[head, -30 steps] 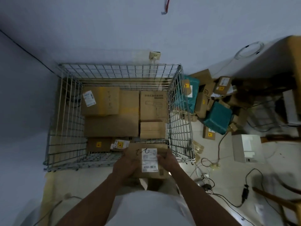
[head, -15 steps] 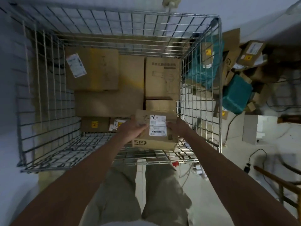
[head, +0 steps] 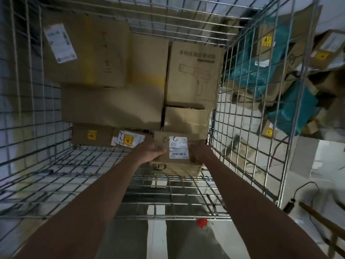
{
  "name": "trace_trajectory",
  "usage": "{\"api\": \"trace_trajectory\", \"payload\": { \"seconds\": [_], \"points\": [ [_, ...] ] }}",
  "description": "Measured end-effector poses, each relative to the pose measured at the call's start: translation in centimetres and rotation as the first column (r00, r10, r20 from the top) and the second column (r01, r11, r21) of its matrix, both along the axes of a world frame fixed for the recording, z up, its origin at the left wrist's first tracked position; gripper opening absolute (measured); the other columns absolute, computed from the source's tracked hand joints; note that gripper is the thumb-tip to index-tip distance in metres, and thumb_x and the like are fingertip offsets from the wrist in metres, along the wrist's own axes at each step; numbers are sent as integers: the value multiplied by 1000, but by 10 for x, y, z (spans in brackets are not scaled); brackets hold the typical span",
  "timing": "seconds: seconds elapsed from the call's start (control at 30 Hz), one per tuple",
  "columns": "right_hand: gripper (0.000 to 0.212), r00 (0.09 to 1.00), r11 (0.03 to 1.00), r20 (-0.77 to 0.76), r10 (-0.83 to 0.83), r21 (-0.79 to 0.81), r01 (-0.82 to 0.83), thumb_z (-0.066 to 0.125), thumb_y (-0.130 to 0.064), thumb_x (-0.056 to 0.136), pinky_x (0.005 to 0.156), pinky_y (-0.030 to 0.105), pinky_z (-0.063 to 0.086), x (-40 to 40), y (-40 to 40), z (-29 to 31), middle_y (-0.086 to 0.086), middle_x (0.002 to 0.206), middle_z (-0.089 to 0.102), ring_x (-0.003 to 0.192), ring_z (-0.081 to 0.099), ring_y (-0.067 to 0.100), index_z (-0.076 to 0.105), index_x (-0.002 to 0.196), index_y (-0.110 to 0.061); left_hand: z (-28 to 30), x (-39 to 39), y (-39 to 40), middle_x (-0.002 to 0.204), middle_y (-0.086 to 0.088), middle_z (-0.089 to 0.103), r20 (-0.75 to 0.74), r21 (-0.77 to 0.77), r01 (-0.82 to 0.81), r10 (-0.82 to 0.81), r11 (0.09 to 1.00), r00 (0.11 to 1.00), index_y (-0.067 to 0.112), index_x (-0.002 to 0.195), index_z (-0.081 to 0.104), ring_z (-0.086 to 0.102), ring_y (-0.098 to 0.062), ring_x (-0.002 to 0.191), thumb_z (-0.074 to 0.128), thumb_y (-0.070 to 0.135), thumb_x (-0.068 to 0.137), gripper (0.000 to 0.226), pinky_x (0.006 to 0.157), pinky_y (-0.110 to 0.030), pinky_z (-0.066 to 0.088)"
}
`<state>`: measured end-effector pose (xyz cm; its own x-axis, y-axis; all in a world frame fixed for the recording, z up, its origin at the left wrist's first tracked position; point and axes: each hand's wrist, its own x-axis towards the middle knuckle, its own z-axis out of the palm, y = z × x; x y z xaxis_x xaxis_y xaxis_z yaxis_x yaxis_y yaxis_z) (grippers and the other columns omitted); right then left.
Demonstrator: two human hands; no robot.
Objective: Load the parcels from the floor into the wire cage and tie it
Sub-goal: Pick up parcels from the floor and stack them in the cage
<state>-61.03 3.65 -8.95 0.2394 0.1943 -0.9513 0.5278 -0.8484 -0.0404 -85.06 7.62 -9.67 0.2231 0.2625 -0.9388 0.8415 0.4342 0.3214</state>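
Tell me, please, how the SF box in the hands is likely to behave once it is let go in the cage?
The SF box looks stiff: its cardboard edges stay square under the left hand and right hand. It is probably light, since fingers alone carry it. Flat-sided, it should sit rather than roll beside the boxes in the cage.

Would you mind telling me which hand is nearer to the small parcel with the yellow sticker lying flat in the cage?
Left. The left hand holds the SF parcel right beside the yellow-sticker parcel; the right hand grips the SF parcel's far side.
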Motion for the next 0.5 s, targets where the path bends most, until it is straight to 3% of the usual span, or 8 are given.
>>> {"api": "trace_trajectory", "payload": {
  "seconds": [0.1, 0.17, 0.27, 0.37, 0.5],
  "points": [
    [47, 999, 997, 30, -26, 76, 24, 62, -31, 94, 83, 40, 51, 5, 7, -21, 20, 120, 65, 109, 65, 38, 39, 125, -4, -7, 11, 0, 102, 8, 68, -21, 70, -14, 15, 997, 1000, 29, 120, 53, 68, -10, 84, 68, 55, 91, 42, 65, -28, 56],
    [56, 999, 997, 1, -35, 67, 35, 68, -26, 91, 85, 48, 57, 14, -1, -42, 18, 120, 64, 106, 66, 38, 33, 129, -6, -14, 15, -4, 97, 7, 70, -21, 87, -36, 38, 996, 999, 23, 119, 54, 69, -6, 78, 74, 41, 92, 38, 53, -17, 49],
    [59, 999, 991, -13, -30, 128, 32, 71, -19, 85, 80, 47, 58, 16, -20, -52, 13, 113, 68, 97, 69, 34, 30, 127, -13, -22, 12, -18, 85, 11, 71, -27, 159, -26, 31, 987, 999, 16, 117, 51, 71, -3, 80, 83, 32, 85, 48, 55, -12, 45],
    [61, 999, 975, 20, -46, 218, 41, 69, -20, 89, 73, 37, 50, 13, -32, -51, 15, 111, 71, 96, 70, 36, 32, 137, -13, -28, 14, -28, 81, 12, 71, -29, 260, -45, 55, 965, 998, 19, 127, 40, 70, -2, 72, 86, 30, 82, 65, 59, -20, 50],
    [63, 998, 954, 38, -49, 299, 36, 65, -27, 94, 78, 39, 51, 14, -36, -53, 18, 113, 70, 98, 68, 41, 33, 146, -13, -38, 15, -24, 97, 9, 73, -18, 317, -35, 43, 948, 999, 19, 140, 38, 67, -7, 76, 88, 33, 78, 82, 62, -24, 45]
  ]
}}
